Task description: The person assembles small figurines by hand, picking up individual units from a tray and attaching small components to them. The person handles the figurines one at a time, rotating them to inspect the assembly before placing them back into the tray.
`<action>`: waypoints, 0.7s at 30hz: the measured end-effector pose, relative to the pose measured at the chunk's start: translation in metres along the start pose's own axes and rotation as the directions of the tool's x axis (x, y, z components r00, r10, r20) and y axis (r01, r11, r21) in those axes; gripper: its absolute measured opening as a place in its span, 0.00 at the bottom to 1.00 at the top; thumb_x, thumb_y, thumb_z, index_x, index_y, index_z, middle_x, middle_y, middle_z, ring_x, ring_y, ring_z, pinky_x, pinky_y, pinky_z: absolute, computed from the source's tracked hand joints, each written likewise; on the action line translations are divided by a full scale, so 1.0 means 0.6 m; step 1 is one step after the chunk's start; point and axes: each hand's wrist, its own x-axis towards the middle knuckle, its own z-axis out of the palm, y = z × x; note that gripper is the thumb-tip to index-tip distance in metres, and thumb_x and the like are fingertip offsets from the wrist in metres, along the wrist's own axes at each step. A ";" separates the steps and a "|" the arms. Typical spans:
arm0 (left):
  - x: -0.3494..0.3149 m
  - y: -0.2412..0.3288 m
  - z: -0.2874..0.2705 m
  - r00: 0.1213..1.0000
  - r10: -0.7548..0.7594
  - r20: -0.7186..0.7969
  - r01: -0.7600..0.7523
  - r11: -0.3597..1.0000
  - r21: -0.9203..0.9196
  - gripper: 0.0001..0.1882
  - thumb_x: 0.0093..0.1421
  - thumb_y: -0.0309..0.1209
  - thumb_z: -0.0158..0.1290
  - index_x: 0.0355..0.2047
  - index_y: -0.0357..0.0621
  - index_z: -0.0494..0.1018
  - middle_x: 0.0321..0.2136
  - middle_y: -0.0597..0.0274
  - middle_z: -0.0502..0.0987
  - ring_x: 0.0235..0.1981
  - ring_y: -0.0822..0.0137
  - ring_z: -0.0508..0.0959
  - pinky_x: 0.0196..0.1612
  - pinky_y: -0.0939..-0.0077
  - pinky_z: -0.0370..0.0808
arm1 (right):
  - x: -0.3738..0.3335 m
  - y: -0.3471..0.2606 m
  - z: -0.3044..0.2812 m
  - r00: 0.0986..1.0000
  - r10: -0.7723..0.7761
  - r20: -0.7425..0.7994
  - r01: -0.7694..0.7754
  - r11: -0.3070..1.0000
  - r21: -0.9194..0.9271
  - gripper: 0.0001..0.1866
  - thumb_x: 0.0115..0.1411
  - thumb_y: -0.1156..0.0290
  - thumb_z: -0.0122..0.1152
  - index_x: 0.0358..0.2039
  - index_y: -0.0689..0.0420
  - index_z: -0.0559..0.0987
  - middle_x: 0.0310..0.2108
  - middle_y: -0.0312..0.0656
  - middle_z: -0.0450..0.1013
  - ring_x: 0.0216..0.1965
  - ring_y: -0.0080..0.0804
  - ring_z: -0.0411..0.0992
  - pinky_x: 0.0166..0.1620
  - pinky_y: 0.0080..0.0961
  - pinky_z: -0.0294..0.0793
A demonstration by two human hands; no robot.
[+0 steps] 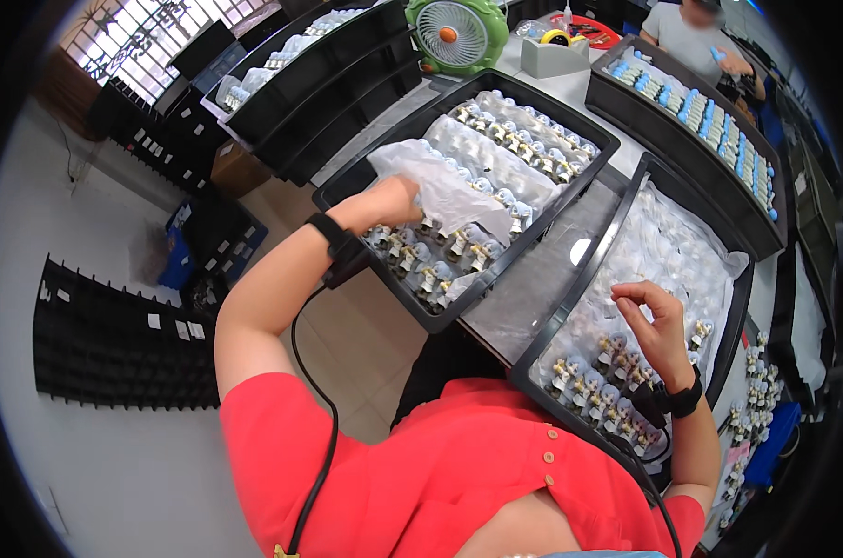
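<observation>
My left hand (398,201) is closed on the edge of a thin white sheet (451,191), which lies partly over rows of small figurines (433,275) in the left black tray (431,319). These figurines have pale blue-grey tops and gold and white parts. Over the right black tray (580,296) hovers my right hand (656,324), loosely curled, thumb and forefinger slightly apart, with nothing visible between them. Below it, similar figurines (596,392) stand in rows at the tray's near end. Crumpled white film (668,246) covers the far part of that tray.
A green fan (457,35) and a grey tape dispenser (554,58) stand behind the trays. Blue and white pieces fill another tray (691,126), near a co-worker (684,37). Black trays (124,339) lean at left. More figurines (758,391) lie at right. Cables run along both my arms.
</observation>
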 end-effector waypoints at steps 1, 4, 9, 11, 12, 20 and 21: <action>0.019 -0.012 0.015 0.991 0.075 -0.113 -0.076 0.997 -0.005 0.20 0.47 0.38 0.56 0.39 0.41 0.76 0.37 0.45 0.76 0.38 0.49 0.76 0.44 0.63 0.72 | -0.002 -0.001 -0.002 1.000 -0.007 -0.004 0.007 1.000 -0.025 0.07 0.54 0.78 0.59 0.35 0.62 0.79 0.28 0.40 0.76 0.29 0.24 0.73 0.35 0.19 0.70; 0.069 -0.143 0.109 0.999 0.006 -0.035 -0.003 0.998 0.062 0.20 0.45 0.38 0.58 0.38 0.42 0.77 0.35 0.44 0.78 0.36 0.49 0.78 0.42 0.61 0.73 | 0.009 -0.007 0.008 0.999 -0.045 0.026 0.046 0.999 -0.022 0.07 0.54 0.78 0.59 0.35 0.62 0.79 0.28 0.40 0.76 0.29 0.25 0.73 0.35 0.19 0.70; 0.044 -0.050 0.016 0.951 -0.015 0.310 0.090 0.970 -0.227 0.18 0.48 0.36 0.58 0.38 0.41 0.76 0.35 0.50 0.78 0.38 0.55 0.78 0.41 0.64 0.74 | -0.003 -0.001 0.000 0.999 -0.035 -0.003 0.035 0.998 -0.060 0.07 0.54 0.79 0.59 0.35 0.62 0.79 0.28 0.40 0.76 0.29 0.25 0.73 0.35 0.19 0.70; 0.041 -0.057 0.008 0.924 -0.053 0.379 0.129 0.976 -0.176 0.18 0.49 0.36 0.57 0.38 0.41 0.76 0.35 0.51 0.78 0.38 0.56 0.78 0.41 0.64 0.74 | 0.000 -0.001 0.001 0.999 -0.045 0.007 0.045 0.997 -0.068 0.07 0.54 0.79 0.59 0.35 0.62 0.79 0.28 0.40 0.76 0.29 0.25 0.73 0.35 0.19 0.70; 0.040 -0.061 0.005 0.908 -0.071 0.412 0.145 0.978 -0.151 0.18 0.49 0.36 0.57 0.38 0.40 0.76 0.35 0.52 0.78 0.38 0.57 0.78 0.41 0.65 0.74 | 0.001 -0.001 0.002 0.999 -0.048 0.015 0.049 0.996 -0.077 0.07 0.54 0.79 0.59 0.35 0.62 0.79 0.28 0.41 0.76 0.29 0.25 0.73 0.35 0.19 0.71; 0.027 -0.052 -0.031 0.813 -0.150 0.563 0.307 0.932 -0.195 0.30 0.50 0.45 0.59 0.47 0.36 0.71 0.43 0.50 0.76 0.41 0.57 0.77 0.45 0.67 0.74 | 0.003 0.009 -0.002 0.992 -0.004 0.130 0.018 0.994 -0.104 0.09 0.52 0.79 0.60 0.36 0.62 0.78 0.30 0.43 0.76 0.30 0.30 0.74 0.36 0.24 0.72; 0.022 -0.033 -0.045 0.809 -0.175 0.561 0.327 0.927 -0.182 0.31 0.50 0.47 0.60 0.48 0.36 0.70 0.44 0.50 0.75 0.41 0.56 0.76 0.45 0.67 0.74 | 0.003 0.011 -0.005 0.986 0.024 0.164 -0.003 0.992 -0.126 0.10 0.51 0.78 0.61 0.36 0.62 0.78 0.30 0.44 0.75 0.31 0.32 0.74 0.37 0.24 0.72</action>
